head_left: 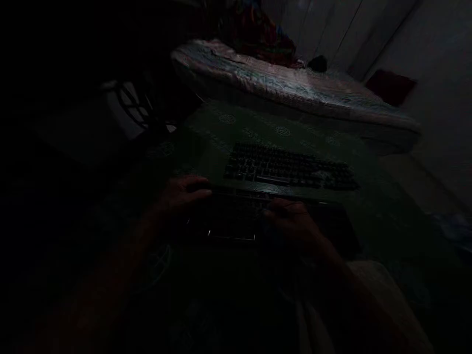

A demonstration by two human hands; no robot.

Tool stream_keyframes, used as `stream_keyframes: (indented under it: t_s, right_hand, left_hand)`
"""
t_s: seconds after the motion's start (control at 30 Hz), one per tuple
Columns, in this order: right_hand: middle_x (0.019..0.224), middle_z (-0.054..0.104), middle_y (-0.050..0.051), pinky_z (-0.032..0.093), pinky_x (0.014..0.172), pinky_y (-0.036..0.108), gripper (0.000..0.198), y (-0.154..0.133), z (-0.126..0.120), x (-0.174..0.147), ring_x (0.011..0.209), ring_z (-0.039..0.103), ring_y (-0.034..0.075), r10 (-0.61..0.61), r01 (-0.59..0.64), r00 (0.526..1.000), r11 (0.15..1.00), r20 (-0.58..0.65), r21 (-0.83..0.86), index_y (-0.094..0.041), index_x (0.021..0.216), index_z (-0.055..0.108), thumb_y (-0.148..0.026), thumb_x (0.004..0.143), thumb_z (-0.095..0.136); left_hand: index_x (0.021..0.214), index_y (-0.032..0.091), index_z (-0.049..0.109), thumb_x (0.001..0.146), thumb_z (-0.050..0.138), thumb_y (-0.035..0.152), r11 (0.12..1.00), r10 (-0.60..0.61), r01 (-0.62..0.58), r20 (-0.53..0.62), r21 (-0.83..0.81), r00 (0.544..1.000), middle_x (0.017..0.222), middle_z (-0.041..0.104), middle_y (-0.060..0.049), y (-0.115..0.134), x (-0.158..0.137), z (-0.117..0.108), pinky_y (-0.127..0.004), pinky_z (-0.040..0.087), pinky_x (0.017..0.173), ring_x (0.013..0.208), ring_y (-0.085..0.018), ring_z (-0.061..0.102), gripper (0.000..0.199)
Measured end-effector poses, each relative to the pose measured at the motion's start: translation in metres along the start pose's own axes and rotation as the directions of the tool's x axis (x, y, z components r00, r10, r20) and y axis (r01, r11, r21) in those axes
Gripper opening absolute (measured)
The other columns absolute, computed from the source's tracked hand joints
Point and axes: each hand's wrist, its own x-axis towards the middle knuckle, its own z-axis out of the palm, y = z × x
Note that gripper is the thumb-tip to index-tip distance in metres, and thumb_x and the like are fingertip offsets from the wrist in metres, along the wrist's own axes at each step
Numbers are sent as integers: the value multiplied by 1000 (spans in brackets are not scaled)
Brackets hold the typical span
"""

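Note:
The picture is very dark. A black keyboard base [228, 216] lies across the green patterned cloth in front of me. My left hand [184, 194] is at its upper left end, thumb and fingers closed about the edge. Over the middle of the base is my right hand [291, 219], its fingers curled and pinched together. Something dark and bluish, perhaps a cloth [273, 236], hangs beneath those fingers; its shape is hard to make out. Behind the base, black keycaps [280, 164] are set out in rows in a keyboard layout, apart from both hands.
Green cloth with pale printed emblems [226, 119] covers the surface. At the back stands a mattress [280, 81] with colourful fabric [258, 34] on it. A dark spoked wheel [132, 105] is at the left. A pale cloth-like thing [379, 280] lies near my right forearm.

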Motion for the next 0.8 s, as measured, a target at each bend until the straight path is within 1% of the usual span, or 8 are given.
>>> stream_keyframes:
  t_s: [0.07, 0.13, 0.2, 0.33, 0.4, 0.53, 0.7, 0.8]
  right_hand:
    - [60, 53, 0, 35, 51, 23, 18, -5, 2, -2, 55, 46, 11, 7, -17, 993, 996, 114, 93, -16, 66, 60, -31, 75, 56]
    - [59, 53, 0, 36, 50, 22, 18, -7, 2, -3, 54, 46, 10, 7, -30, 987, 989, 159, 146, -16, 66, 60, -32, 74, 57]
    - [60, 55, 0, 37, 50, 22, 18, -6, 0, -3, 55, 47, 11, 3, -26, 991, 986, 135, 167, -16, 67, 61, -32, 74, 58]
    - [62, 56, 2, 37, 51, 24, 15, -2, -5, 0, 57, 48, 12, 18, -19, 1000, 997, 11, 73, -16, 68, 62, -29, 74, 58]
    - [62, 56, 2, 37, 51, 23, 14, -2, -2, 0, 57, 49, 12, -14, 11, 999, 999, 48, 50, -16, 67, 61, -27, 75, 56]
    - [64, 58, 1, 39, 53, 23, 13, -4, 5, -3, 59, 50, 11, -82, 63, 988, 988, 127, 143, -17, 69, 62, -26, 76, 56]
    - [65, 59, 2, 40, 53, 25, 17, 4, 4, 4, 57, 52, 13, -33, 44, 994, 993, -104, 107, -17, 76, 63, -33, 77, 57]
    - [64, 60, 2, 41, 54, 26, 16, 7, 9, 5, 57, 53, 13, -74, 75, 991, 997, -108, 1, -18, 75, 64, -32, 78, 56]
  left_hand:
    - [97, 20, 68, 60, 61, 63, 1000, -3, 3, 4, 11, 1000, 108, 67, -5, 2, -2, -1, -35, 45, 93, 101, -26, 60, 57]
    - [96, 22, 68, 61, 61, 62, 1000, 0, 0, 8, 19, 1000, 107, 68, -4, 3, -4, -2, -36, 46, 92, 100, -26, 60, 54]
    - [96, 23, 68, 63, 61, 60, 1000, 9, -9, 11, 26, 1000, 107, 68, -3, 3, -4, -2, -36, 46, 92, 100, -26, 60, 50]
    - [96, 22, 68, 64, 62, 55, 999, 33, -34, 9, 23, 999, 106, 68, -3, 1, -2, -1, -36, 46, 92, 100, -25, 61, 46]
    - [97, 21, 68, 65, 62, 53, 999, 34, -34, 12, 22, 999, 105, 68, -4, 0, -2, 0, -36, 47, 91, 98, -25, 61, 45]
    - [97, 22, 67, 65, 61, 52, 998, 42, -42, 5, 45, 999, 107, 68, -3, 1, -3, 0, -36, 47, 92, 101, -26, 60, 45]
    - [98, 24, 67, 66, 60, 53, 997, 48, -48, 2, 53, 999, 107, 68, -2, -1, -2, 0, -36, 47, 91, 100, -25, 61, 44]
    - [97, 23, 67, 67, 60, 52, 998, 53, -53, 11, 44, 999, 107, 67, -2, -3, -1, 0, -35, 46, 93, 102, -25, 60, 43]
